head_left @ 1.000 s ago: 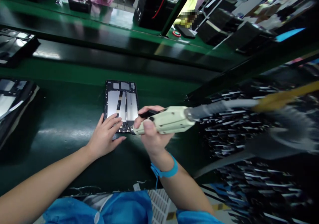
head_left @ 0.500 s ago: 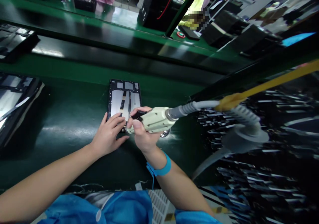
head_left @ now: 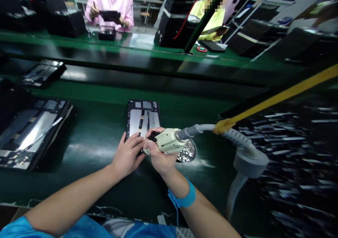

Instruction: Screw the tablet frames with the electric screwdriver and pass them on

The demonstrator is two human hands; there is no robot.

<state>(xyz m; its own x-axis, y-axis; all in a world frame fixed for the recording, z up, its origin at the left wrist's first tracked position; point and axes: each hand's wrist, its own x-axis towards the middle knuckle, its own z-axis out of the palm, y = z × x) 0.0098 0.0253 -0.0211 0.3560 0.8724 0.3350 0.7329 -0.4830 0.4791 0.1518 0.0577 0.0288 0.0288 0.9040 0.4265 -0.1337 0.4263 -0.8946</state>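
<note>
A tablet with its back off lies on the green workbench, silver plates and dark flex strips showing inside. My left hand rests over its lower left part, fingers stretched and thumb apart. My right hand is wrapped round a cream electric screwdriver, tilted with its nose toward the tablet's lower edge. The bit and the spot under it are hidden by my fingers. Beside my right hand is a round dish of small shiny screws, partly covered by the screwdriver.
Stacked opened tablets stand at left, with another tablet behind. A grey cable runs from the screwdriver to a yellow strap. Rows of dark parts fill the right side. Two people work across the bench.
The view has shifted, so the bench and hands appear lower and further right. Both hands keep their places at the tablet. The screw dish shows more. The cable's grey weight hangs differently.
</note>
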